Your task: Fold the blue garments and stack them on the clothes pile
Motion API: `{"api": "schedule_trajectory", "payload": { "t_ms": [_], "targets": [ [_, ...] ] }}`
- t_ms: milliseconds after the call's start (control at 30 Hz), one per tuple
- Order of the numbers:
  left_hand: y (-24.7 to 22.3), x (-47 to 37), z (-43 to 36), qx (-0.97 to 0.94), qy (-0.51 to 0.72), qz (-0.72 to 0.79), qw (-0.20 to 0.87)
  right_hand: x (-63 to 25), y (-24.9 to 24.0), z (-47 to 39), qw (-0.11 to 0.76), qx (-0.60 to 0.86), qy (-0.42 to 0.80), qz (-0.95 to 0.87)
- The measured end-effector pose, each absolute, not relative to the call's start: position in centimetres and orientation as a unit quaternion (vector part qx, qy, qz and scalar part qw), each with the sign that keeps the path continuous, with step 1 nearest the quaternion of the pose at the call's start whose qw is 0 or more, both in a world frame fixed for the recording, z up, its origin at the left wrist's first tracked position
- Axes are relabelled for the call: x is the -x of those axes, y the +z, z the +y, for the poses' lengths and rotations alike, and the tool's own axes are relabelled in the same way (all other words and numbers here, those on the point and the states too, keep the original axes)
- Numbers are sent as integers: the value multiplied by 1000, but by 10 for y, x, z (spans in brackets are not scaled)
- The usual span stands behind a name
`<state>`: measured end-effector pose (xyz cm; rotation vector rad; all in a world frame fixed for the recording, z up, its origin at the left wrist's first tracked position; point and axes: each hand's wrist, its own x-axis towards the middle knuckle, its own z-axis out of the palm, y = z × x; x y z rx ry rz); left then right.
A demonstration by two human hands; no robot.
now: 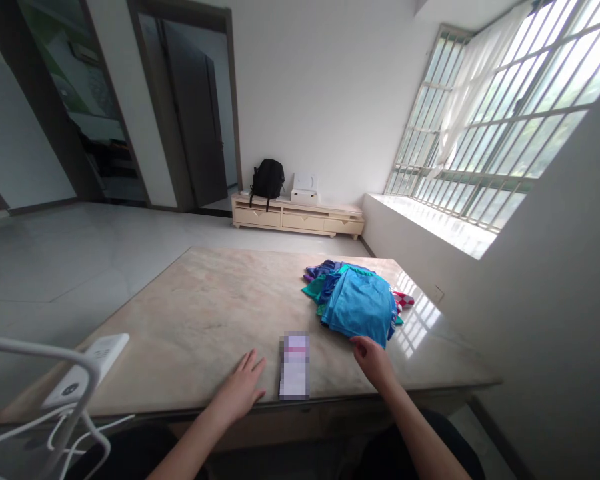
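My left hand (243,387) lies flat near the front edge of the stone-topped table (200,313), fingers stretched and apart, holding nothing. Just to its right is a flat upright-looking rectangle like a phone (295,370), its surface pixelated. My right hand (373,360) is closed, with its fingertips at the lower edge of a bright blue garment (363,303). That garment lies on top of a heap of clothes, and its exact kind is unclear. Teal, purple (323,268) and red-and-white checked cloth (405,300) stick out from beneath it.
A white power strip (93,370) lies at the table's left, beside a white curved tube (87,363) and cables. Beyond the table, a low cabinet (305,220) carries a black backpack (267,178) and a white box (304,195). A barred window is at right.
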<state>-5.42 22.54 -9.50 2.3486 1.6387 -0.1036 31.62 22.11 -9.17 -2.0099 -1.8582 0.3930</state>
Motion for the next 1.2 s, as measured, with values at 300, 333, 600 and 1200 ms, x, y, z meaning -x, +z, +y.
{"api": "schedule_trajectory", "payload": {
  "t_ms": [300,333,600,1200],
  "targets": [
    [-91,50,223,-804,-46,578,132,-311,-90,285,100,768,-17,-632],
    [-91,49,222,-802,-48,580,133,-314,-90,301,81,777,-12,-624],
    [-94,39,229,-777,-93,604,152,-339,-78,400,-32,786,-8,-618],
    [-116,25,240,-753,-120,601,238,-154,-73,487,9,640,-40,-767]
  ]
}}
